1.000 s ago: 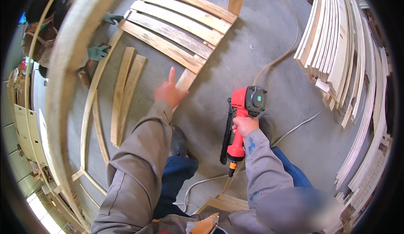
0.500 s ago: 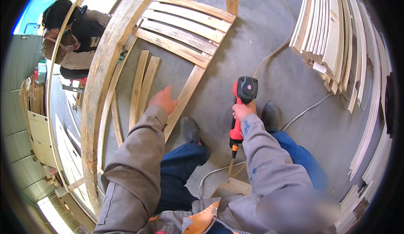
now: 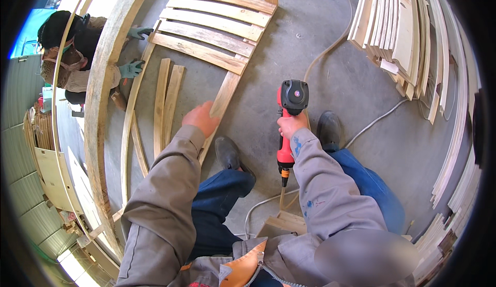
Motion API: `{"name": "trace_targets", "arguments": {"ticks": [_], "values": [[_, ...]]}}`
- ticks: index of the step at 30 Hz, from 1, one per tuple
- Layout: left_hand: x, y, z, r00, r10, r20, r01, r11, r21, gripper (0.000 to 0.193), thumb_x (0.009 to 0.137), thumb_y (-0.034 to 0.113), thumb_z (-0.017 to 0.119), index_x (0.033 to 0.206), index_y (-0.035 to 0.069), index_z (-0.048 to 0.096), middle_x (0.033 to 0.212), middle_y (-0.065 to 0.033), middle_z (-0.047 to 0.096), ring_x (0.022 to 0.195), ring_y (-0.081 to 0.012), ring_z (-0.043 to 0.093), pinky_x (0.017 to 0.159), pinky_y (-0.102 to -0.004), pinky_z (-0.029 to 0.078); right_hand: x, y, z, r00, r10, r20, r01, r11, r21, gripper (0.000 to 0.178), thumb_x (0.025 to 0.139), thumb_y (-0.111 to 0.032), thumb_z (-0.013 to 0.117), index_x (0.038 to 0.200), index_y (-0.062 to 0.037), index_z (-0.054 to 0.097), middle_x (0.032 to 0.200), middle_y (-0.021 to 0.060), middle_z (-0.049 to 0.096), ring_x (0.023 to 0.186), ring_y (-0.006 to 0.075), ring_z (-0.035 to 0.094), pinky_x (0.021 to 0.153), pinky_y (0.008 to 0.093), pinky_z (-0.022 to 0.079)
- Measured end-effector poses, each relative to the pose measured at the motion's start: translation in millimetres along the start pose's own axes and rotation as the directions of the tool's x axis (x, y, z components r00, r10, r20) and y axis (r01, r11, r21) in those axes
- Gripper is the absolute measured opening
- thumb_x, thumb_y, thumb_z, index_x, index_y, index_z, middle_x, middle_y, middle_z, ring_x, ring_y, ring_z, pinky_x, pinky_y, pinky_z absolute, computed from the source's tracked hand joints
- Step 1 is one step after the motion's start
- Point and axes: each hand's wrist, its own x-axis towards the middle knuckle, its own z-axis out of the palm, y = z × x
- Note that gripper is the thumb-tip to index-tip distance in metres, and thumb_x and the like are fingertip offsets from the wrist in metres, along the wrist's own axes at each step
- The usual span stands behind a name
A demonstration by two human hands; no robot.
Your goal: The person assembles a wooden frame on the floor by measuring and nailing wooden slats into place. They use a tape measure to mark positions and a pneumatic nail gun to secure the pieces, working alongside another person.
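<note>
While right hand (image 3: 292, 125) clamps nailer (image 3: 285, 152) | round label (image 3: 297, 94) illegible | left hand (image 3: 200, 119) near board (image 3: 226, 91), can't tell grip

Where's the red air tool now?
Head view, just right of centre: the red air tool is in the grip of the person's right hand, immediately left of their right boot.

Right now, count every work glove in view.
2, both on the co-worker at the left: the upper glove near the slatted panel's corner, the lower glove below it in the picture. Others may be hidden.
</note>
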Motion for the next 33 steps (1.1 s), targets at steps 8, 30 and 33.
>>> {"name": "trace_targets", "arguments": {"ticks": [8, 30, 33], "values": [[-38.1, 19.3, -31.9, 0.995, 0.095, 0.044, -0.096, 0.994, 0.043, 0.063, 0.087, 0.036, 0.072, 0.14, 0.009, 0.054, 0.131, -0.0207, 0.063, 0.12, -0.0372, 0.061, 0.102, -0.044, 0.048, 4.7, 4.4, 3.6, 0.999, -0.017, 0.032, 0.01, 0.979, 0.204, 0.038, 0.078, -0.003, 0.068, 0.11, -0.0117, 0.049, 0.066, 0.0092, 0.056, 0.051, 0.025, 0.063, 0.044, 0.042, 0.047], [-255.8, 133.2, -66.8, 0.673, 0.721, -0.168, -0.738, 0.634, -0.232, 0.067, 0.076, 0.027, 0.078, 0.133, 0.002, 0.055, 0.113, -0.011, 0.067, 0.091, -0.0261, 0.069, 0.076, -0.0369, 0.057, -25.4, -23.6, -6.3, 1.0, -0.028, 0.001, 0.028, 0.999, 0.017, 0.02, 0.079, -0.001, 0.063, 0.098, 0.0025, 0.062, 0.074, 0.0143, 0.066, 0.056, 0.0251, 0.066, 0.05, 0.039, 0.056], [-260.7, 132.5, -59.2, 0.663, 0.716, -0.218, -0.748, 0.639, -0.18, 0.059, 0.079, 0.026, 0.071, 0.131, 0.004, 0.058, 0.104, -0.0091, 0.066, 0.085, -0.0233, 0.068, 0.07, -0.0353, 0.056, -12.3, -19.4, -17.3, 0.998, 0.054, 0.009, -0.054, 0.998, 0.014, 0.018, 0.079, -0.001, 0.062, 0.096, 0.0025, 0.061, 0.074, 0.0147, 0.066, 0.054, 0.0258, 0.064, 0.05, 0.0396, 0.056]]}}
